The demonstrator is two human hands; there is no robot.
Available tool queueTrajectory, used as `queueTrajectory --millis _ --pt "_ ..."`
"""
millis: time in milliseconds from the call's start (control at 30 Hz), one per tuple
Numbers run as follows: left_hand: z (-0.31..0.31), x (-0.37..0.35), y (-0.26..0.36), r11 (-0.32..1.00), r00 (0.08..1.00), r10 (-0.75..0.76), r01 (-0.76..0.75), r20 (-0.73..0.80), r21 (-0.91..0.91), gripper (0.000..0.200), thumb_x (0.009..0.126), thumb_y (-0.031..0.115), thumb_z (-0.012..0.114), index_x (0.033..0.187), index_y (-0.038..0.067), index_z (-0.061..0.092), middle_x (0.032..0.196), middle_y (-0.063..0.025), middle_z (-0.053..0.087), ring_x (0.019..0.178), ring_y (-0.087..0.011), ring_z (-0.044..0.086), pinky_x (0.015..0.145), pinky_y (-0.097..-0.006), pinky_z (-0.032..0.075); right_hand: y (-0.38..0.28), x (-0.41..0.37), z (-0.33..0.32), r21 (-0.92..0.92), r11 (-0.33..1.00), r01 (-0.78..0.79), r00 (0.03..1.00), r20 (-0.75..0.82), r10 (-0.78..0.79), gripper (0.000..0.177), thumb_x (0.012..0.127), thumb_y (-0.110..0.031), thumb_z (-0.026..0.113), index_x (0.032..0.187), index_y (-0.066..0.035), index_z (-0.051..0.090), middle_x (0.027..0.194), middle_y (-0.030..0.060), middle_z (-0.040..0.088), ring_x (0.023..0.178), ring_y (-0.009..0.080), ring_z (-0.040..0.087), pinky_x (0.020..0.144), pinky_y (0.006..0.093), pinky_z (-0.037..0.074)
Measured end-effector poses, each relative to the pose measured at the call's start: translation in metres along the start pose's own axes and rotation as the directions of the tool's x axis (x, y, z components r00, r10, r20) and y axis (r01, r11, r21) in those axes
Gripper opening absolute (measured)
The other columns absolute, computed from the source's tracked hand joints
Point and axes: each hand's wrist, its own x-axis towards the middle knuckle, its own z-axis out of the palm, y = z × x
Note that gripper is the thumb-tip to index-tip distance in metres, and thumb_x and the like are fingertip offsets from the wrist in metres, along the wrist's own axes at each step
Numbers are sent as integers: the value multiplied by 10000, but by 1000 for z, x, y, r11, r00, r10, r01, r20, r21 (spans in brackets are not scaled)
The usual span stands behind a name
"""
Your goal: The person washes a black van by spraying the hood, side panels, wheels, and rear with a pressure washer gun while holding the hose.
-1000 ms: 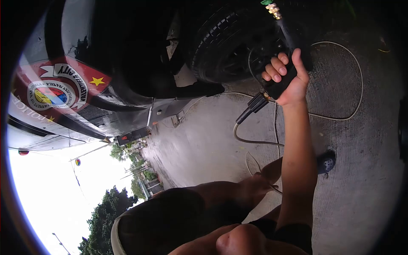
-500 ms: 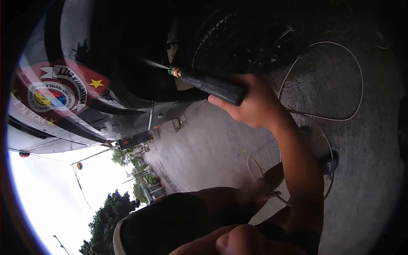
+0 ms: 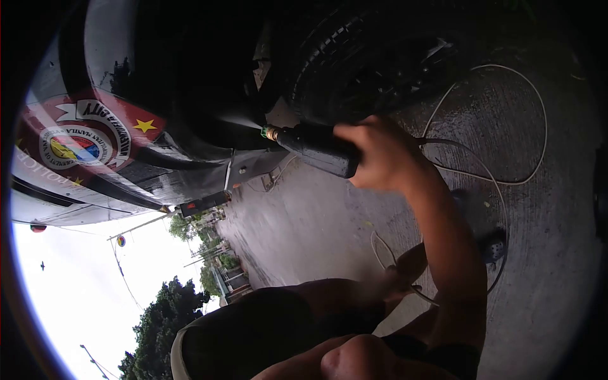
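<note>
The view lies on its side. My right hand is closed around the black handle of a spray gun. A white spray leaves its green-and-brass nozzle towards the dark wheel area of a vehicle. The nozzle is close to the vehicle body but not visibly touching it. From the gun a thin hose curves down beside my right forearm. Lower in the frame, partly blurred and shadowed, my left hand appears closed around another stretch of the hose.
A large tyre and wheel stand at the top. Hose loops lie on wet, ridged concrete. A foot in a perforated shoe is at right, and my dark-clothed leg is below. Trees and a road are farther off.
My right hand and the spray gun have shifted slightly right and down in the frame, with the nozzle still spraying. The hose beside my forearm has moved slightly right.
</note>
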Motion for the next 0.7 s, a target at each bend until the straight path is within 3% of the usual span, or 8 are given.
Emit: queueTrajectory --millis 100,300,400,500,533,633,667,700 --pt "-28 2 14 991 985 -114 121 128 -54 624 915 672 661 737 81 755 707 -177 674 727 -406 686 678 -507 534 -1 9 -12 -104 994 -24 989 142 39 334 690 -119 784 1019 -68 770 876 155 778 836 343 772 794 456 635" --pt "-33 4 14 996 996 -61 65 62 -69 625 923 678 644 731 93 748 687 -165 668 708 -399 686 659 -517 537 -1 17 -16 -217 974 71 979 204 -26 275 708 -126 797 978 -85 764 833 138 773 814 329 773 779 461 632" --pt "-63 18 25 961 826 -224 277 516 -26 644 966 698 529 1058 104 760 1148 -288 692 1169 -499 629 1012 -583 497 -1 20 -12 -175 982 66 981 190 -32 280 748 -197 839 996 -88 770 833 122 775 814 309 775 765 444 624" --pt "-28 5 8 998 998 -39 41 45 -53 682 942 700 600 695 79 739 651 -185 650 666 -426 670 662 -532 538 4 23 -4 48 999 8 992 125 -14 310 817 -303 860 1022 -87 774 819 103 775 794 280 772 740 417 610" --pt "-21 5 3 997 998 -39 42 57 -57 686 944 699 597 690 78 738 647 -187 648 660 -430 666 663 -534 537 6 24 -2 148 989 -16 995 104 0 326 843 -339 862 1030 -87 775 811 97 774 783 270 770 730 408 605" --pt "-17 4 -1 997 997 -40 45 73 -61 693 949 699 591 680 77 735 640 -189 646 651 -434 662 666 -536 536 18 29 10 457 878 143 979 -194 -58 335 904 -407 828 1022 -95 785 759 75 763 720 245 748 711 379 585" --pt "-16 4 0 997 997 -42 46 64 -57 693 949 700 590 680 78 734 641 -187 648 654 -431 663 666 -534 537 18 30 15 519 826 219 937 -349 -30 315 943 -382 798 914 -71 755 660 45 700 621 197 681 665 358 558" --pt "-15 4 1 998 998 -45 47 54 -52 693 949 701 589 679 79 733 643 -184 651 656 -428 665 666 -533 537 23 30 12 665 734 137 967 -251 48 328 946 -383 797 881 -68 733 639 33 669 598 177 650 644 346 541"
